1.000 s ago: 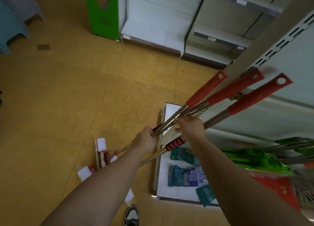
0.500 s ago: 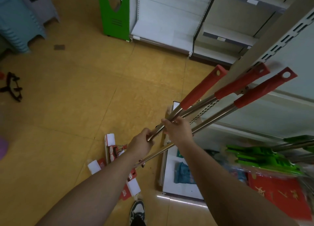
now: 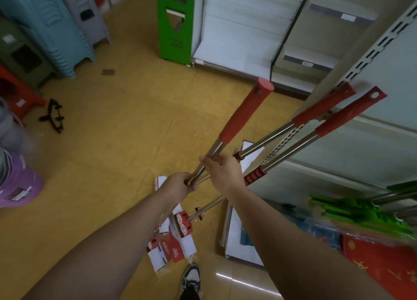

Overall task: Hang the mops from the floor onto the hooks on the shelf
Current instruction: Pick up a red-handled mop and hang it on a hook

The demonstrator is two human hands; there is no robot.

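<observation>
Yellow-tan floor tiles (image 3: 94, 146) fill the left and centre of the frame, and at the bottom centre a black-and-white sneaker (image 3: 191, 277) stands on them just below the red-and-white cardboard-wrapped mop heads (image 3: 171, 243), which rest on the floor. Two bare forearms reach up from the lower corners toward the middle. At centre the left hand (image 3: 178, 184) is closed in a fist around the steel shafts where they bunch together, and just to its upper right the right hand (image 3: 223, 171) is closed around the shaft of the nearest steel mop with a round-capped red grip (image 3: 246, 112), which tilts up toward the top centre. Two more steel mops with flat red grips (image 3: 347, 112) fan out to the upper right, their holed tips lying against the pale slotted shelf upright (image 3: 381, 42); one carries a red-and-black ribbed collar (image 3: 253, 176) right beside the right hand. Green mop frames (image 3: 361, 211) hang at the right edge. Farther off, stacked blue plastic stools (image 3: 52, 26) stand at upper left and a green end panel (image 3: 176, 22) at top centre, beside bare white shelving (image 3: 239, 29).
</observation>
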